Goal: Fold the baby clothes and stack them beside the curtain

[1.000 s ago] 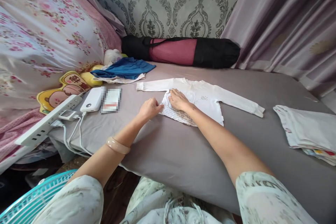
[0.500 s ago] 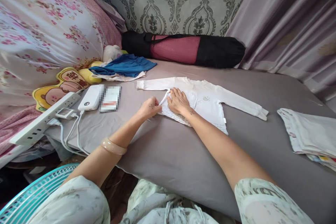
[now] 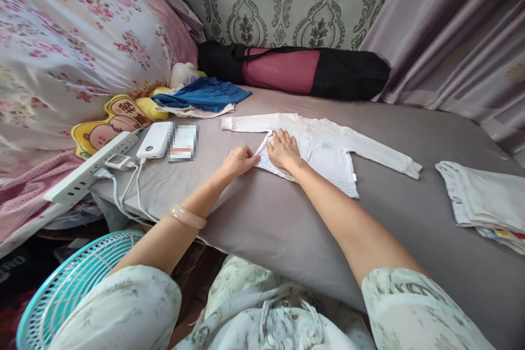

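Observation:
A small white long-sleeved shirt (image 3: 334, 156) lies spread on the grey bed sheet (image 3: 262, 219), its neck pointing away from me and its sleeves stretched out to both sides. My left hand (image 3: 241, 161) pinches the shirt's left side edge near the hem, fingers closed. Flat on the left half of the shirt's front rests my right hand (image 3: 284, 150), fingers stretched out and covering part of the print. A small drawing and lines of printed text show on the cloth.
Folded clothes (image 3: 484, 197) lie at the right. To the left are a power strip (image 3: 90, 167), a white power bank (image 3: 156, 140) with cables, a blue garment (image 3: 205, 94) and a yellow plush (image 3: 110, 126). A black-and-pink bag (image 3: 283, 70) lies along the wall; a turquoise fan (image 3: 82, 284) stands below left.
My view has shifted slightly, moving the scene a little right and up. My left hand still pinches the shirt's edge, and my right hand stays flat on it.

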Action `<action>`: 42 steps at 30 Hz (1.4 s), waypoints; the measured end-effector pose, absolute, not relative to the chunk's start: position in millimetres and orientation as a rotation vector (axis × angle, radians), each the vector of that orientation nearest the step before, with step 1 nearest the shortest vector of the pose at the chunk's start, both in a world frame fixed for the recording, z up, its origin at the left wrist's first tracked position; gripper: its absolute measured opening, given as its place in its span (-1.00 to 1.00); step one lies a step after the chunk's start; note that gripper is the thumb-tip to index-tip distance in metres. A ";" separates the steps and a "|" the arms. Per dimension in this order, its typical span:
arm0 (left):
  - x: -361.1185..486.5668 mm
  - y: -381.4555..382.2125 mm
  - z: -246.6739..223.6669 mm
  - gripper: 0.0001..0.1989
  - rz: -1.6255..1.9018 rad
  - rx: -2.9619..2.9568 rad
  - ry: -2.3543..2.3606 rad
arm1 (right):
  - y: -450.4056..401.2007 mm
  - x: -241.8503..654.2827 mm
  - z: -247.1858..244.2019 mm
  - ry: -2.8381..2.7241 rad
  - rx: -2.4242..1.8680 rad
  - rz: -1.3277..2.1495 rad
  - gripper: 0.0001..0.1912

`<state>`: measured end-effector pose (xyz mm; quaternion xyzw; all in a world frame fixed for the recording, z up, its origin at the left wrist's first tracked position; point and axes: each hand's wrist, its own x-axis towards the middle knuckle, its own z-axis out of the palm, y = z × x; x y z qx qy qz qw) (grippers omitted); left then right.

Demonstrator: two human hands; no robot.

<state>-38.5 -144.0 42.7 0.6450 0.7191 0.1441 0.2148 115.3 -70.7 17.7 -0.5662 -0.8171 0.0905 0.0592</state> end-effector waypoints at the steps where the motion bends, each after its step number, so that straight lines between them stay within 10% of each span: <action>1: -40.2 -143.7 42.4 -0.73 0.432 1.754 1.975 | -74.8 112.2 18.5 -2.440 -1.767 0.276 -0.34; 21: -58.0 -131.5 26.9 -0.85 0.746 1.526 2.035 | -161.0 71.5 37.8 -2.473 -1.777 0.581 -0.30; 29: -11.3 -116.7 51.6 -0.76 0.726 1.958 1.878 | -186.3 133.4 74.8 -2.517 -1.009 0.978 -0.58; 36: 37.9 -105.5 33.0 -0.58 0.522 2.431 1.505 | -129.7 232.6 53.8 -2.342 -1.600 0.149 -0.50; 42: 66.2 -118.8 27.2 -0.36 0.125 2.587 1.495 | -123.8 250.6 24.0 -2.522 -1.775 0.187 -0.40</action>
